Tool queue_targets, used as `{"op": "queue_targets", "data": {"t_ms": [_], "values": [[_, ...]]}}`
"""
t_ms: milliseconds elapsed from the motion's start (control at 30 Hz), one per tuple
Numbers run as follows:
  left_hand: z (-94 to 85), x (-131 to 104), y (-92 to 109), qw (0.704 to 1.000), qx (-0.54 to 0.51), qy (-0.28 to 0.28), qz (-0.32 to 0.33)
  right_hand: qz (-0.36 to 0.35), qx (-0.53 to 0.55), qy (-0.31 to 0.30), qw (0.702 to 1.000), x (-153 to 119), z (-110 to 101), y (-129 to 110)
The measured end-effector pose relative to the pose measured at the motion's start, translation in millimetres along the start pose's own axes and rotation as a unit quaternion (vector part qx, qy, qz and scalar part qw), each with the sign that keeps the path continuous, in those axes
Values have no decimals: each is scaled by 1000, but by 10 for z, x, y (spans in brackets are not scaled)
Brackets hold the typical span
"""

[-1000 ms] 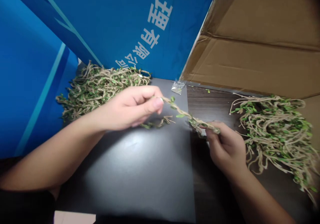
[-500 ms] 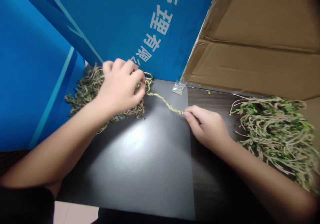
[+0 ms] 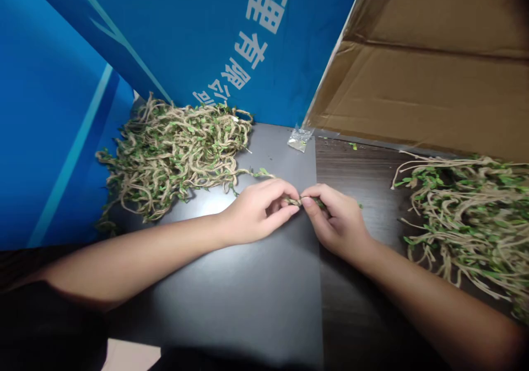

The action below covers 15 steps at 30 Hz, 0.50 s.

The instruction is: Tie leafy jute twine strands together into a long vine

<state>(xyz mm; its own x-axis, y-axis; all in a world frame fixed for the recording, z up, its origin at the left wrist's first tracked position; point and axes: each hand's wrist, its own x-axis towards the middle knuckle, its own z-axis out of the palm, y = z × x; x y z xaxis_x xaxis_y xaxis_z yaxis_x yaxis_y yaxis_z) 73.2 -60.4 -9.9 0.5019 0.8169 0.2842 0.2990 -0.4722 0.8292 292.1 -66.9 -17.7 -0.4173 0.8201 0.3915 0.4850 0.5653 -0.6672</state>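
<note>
Between my two hands runs a strand of leafy twine (image 3: 293,202), tan cord with small green leaves. My left hand (image 3: 264,208) is closed on it with thumb and fingertips. My right hand (image 3: 336,214) pinches the same twine just to the right, fingertips nearly touching the left ones. Part of the strand is hidden inside both hands. Behind the left hand, twine trails back toward a tangled pile of leafy twine (image 3: 177,156) at the far left. Another pile of cut leafy twine pieces (image 3: 467,216) lies right of my right hand.
A blue panel with white characters (image 3: 198,40) stands behind the left pile. An open cardboard surface (image 3: 438,90) rises at the back right. A small clear plastic packet (image 3: 300,139) lies at the table's back. The tabletop (image 3: 248,294) is grey, with dark wood grain (image 3: 351,305) at right.
My left hand has come away from the left pile, moving right and nearer, and now grips the twine beside my right hand. The right hand keeps its pinch. The view has shifted slightly.
</note>
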Motion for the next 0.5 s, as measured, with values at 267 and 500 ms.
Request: {"op": "queue_targets", "data": {"t_ms": [267, 500], "values": [[-79, 20, -15, 1000, 16, 9, 1, -18, 32, -71, 997, 24, -23, -3], [-72, 6, -3, 999, 1, 21, 35, -22, 33, -67, 997, 43, -5, 35]]}}
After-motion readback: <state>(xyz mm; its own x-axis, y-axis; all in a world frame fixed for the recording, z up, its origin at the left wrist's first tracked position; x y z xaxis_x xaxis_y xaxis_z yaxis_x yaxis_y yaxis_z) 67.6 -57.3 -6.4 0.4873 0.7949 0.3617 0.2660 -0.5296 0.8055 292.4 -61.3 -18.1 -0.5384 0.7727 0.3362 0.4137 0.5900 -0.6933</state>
